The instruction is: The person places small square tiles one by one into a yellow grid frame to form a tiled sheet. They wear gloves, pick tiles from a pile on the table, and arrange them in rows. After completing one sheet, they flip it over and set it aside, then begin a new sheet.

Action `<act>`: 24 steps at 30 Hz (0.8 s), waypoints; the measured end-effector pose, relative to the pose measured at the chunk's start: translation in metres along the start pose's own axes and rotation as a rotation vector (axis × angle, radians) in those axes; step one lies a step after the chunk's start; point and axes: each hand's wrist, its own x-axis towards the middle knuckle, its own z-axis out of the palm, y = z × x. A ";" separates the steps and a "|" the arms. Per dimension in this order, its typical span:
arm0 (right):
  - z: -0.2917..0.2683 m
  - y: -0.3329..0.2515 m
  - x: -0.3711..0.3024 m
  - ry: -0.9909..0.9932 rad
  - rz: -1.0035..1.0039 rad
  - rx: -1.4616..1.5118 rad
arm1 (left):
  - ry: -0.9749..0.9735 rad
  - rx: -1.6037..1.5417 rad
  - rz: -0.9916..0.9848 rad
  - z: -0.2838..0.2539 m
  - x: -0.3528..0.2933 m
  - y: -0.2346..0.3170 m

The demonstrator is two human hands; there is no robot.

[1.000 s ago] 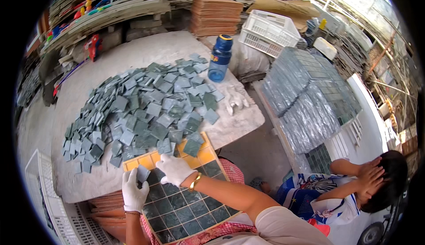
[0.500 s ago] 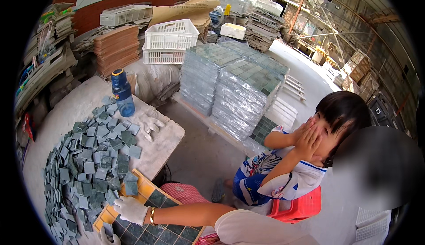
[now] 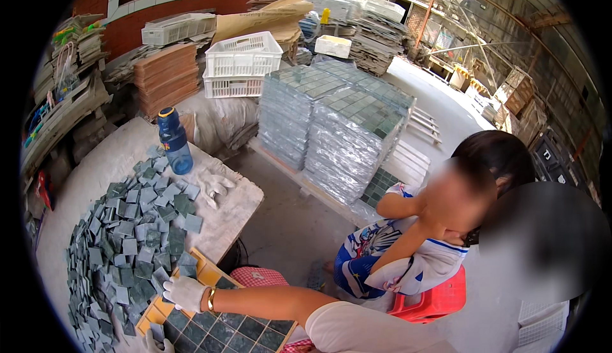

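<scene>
the gloved right hand (image 3: 185, 294) lies over the orange tray (image 3: 207, 274), fingers beside the loose tiles (image 3: 129, 246) on the desk (image 3: 237, 198); i cannot tell whether they grip one. the left hand (image 3: 159, 345), partly cut off, pinches a grey tile (image 3: 157, 331) at the tray's left corner.

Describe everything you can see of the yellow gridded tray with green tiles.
The yellow tray is shallow, gridded by thin dividers; its material is unclear. Dark green tiles fill its nearer squares, while yellow shows along the far row, where a loose tile overlaps the edge. It lies angled beside the tile pile, cut off below. The gloved right hand is over the far row; contact is hard to tell.
</scene>
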 end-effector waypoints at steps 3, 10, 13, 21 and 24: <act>0.007 0.010 0.001 0.191 0.026 0.113 | 0.017 0.012 0.037 0.004 0.003 0.004; -0.040 0.024 -0.023 -0.052 0.413 1.086 | -0.017 -0.080 -0.118 0.010 -0.007 -0.024; -0.041 0.029 -0.032 -0.119 0.614 1.327 | -0.029 -0.029 -0.144 0.010 -0.005 -0.020; -0.043 0.002 -0.026 -0.167 0.467 0.910 | 0.024 -0.080 -0.194 -0.002 -0.018 -0.015; -0.021 0.011 -0.032 0.221 -0.016 0.551 | 0.040 -0.099 -0.184 0.001 -0.016 -0.012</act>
